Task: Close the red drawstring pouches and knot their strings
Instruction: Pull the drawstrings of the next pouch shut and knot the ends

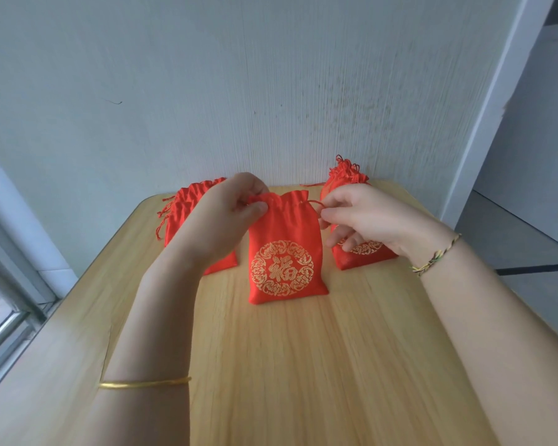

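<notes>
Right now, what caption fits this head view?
Left hand and right hand pinch the drawstrings of the middle pouch on a table.

Open tabletop point(303, 365) before pouch point(285, 262) (wall point(271, 91) behind)

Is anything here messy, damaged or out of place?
Nothing is spilled or broken. The main oddity is the wall: dark speckled stains spread above the right-hand pouch. The pouches on the left lie in a loose heap, strings trailing, while the middle pouch stands upright.
</notes>
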`<state>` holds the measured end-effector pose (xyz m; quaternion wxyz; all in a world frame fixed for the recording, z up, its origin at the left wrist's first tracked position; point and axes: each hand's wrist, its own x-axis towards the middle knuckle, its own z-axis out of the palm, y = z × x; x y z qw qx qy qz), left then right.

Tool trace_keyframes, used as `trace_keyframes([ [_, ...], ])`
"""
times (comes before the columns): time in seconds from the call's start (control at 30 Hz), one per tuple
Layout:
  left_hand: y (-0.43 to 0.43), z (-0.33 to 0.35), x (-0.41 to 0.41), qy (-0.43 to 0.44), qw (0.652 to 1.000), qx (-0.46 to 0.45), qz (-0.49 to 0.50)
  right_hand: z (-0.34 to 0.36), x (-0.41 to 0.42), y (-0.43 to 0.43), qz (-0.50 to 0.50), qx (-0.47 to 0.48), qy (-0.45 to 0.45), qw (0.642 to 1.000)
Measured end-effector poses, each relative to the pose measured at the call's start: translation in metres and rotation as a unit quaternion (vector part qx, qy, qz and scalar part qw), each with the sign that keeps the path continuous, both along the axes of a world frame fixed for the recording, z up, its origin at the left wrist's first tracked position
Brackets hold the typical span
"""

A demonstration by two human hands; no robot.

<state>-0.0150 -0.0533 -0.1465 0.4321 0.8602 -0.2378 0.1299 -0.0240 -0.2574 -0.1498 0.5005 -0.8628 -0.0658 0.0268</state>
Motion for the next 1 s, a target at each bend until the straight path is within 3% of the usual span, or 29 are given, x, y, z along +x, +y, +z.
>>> trace_keyframes([
  [0.23,0.000,0.000,0.001,-0.004,1.000,0.001,0.018,0.002,-0.001,-0.001,-0.033,0.044,0.015,0.998],
  [0.4,-0.001,0.001,0.000,-0.014,0.999,0.006,0.036,0.006,-0.001,0.000,-0.076,0.118,-0.034,0.989],
  [0.8,0.008,-0.004,0.005,-0.019,0.982,0.108,0.154,0.011,0.000,0.007,-0.095,0.294,0.002,0.951],
  [1.0,0.014,-0.003,0.007,-0.030,0.977,0.058,0.203,0.011,0.001,0.007,-0.128,0.321,0.009,0.938],
])
